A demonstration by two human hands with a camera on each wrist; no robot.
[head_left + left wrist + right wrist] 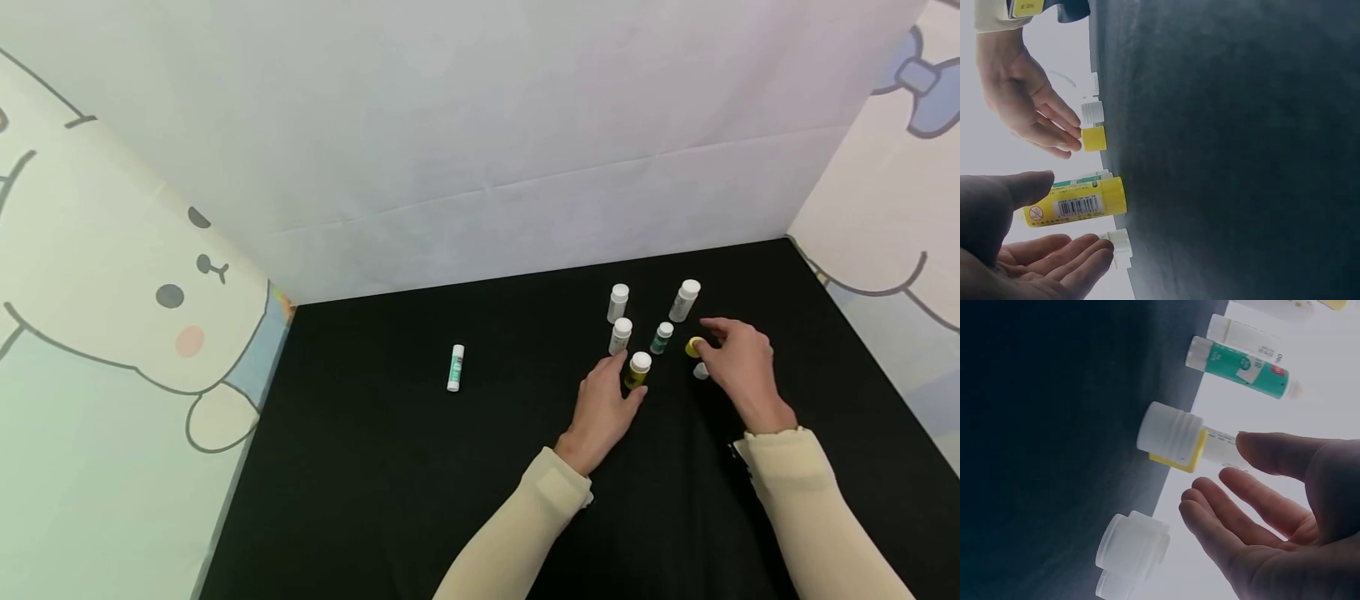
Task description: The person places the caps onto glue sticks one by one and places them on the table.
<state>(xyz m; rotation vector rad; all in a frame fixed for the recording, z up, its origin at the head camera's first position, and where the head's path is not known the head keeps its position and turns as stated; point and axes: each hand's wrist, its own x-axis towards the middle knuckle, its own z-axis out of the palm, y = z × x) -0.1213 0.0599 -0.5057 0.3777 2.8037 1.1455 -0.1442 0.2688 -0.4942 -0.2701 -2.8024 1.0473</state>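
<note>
A yellow glue stick (pixel 635 377) stands upright on the black cloth, its white end up. My left hand (pixel 602 406) reaches around it, thumb and fingers spread on either side; in the left wrist view a gap shows between them and the yellow barrel (pixel 1079 203). Fingers of this hand come close to a white glue stick (pixel 620 337). Over a yellow cap (pixel 693 347) and a white cap (pixel 701 371) hovers my right hand (pixel 738 362), thumb apart from the bent fingers, holding nothing. A small green glue stick (pixel 661 339) stands between the hands.
Two more white glue sticks, one at the back (pixel 617 305) and one at the back right (pixel 684 302), stand upright. Farther left lies a green-and-white glue stick (pixel 455 368). More white caps (pixel 1091 112) (pixel 1132 547) show low in the wrist views. A white cloth wall (pixel 480 217) borders the table.
</note>
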